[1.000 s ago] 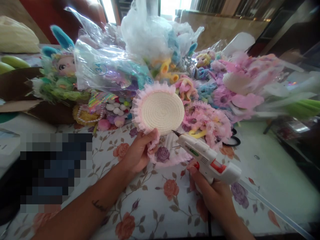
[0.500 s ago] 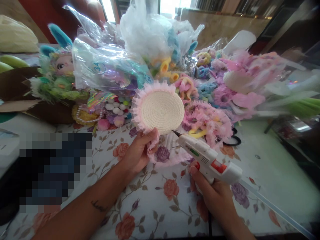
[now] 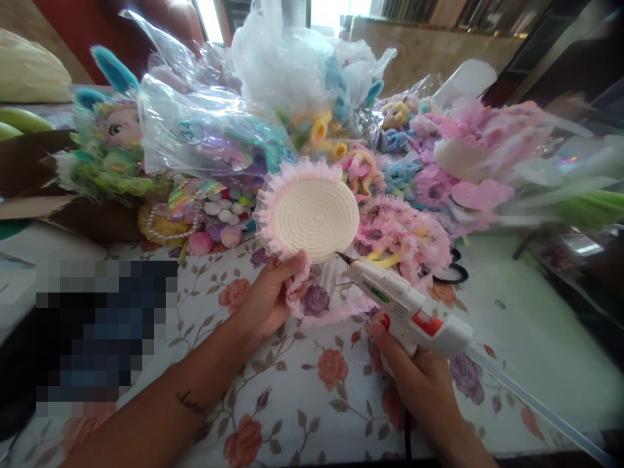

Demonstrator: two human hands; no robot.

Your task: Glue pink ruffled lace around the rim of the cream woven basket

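Observation:
My left hand (image 3: pixel 275 296) pinches the lower edge of a round, cream woven disc (image 3: pixel 316 218), tilted up toward me. Pink ruffled lace trim (image 3: pixel 266 214) runs along the disc's left and upper rim. The loose end of the trim hangs below the thumb and trails right across the tablecloth. In my right hand (image 3: pixel 414 374) is a white hot glue gun (image 3: pixel 404 302), with a finger near its red trigger. Its dark nozzle tip is at the disc's lower right edge; whether it touches I cannot tell. A long clear glue stick (image 3: pixel 536 400) sticks out of the gun's back.
A floral tablecloth (image 3: pixel 244 390) covers the table. Behind the disc lie plastic bags (image 3: pixel 209 130), a doll (image 3: pixel 117 130), pompoms (image 3: pixel 199 242) and a heap of pink ruffles (image 3: pixel 409 237). Black-handled scissors (image 3: pixel 451 270) rest right of the gun. A cardboard box (image 3: pixel 29 169) stands at left.
Almost nothing differs. Both hands, the disc and the glue gun keep nearly the same positions; the view shifts very slightly.

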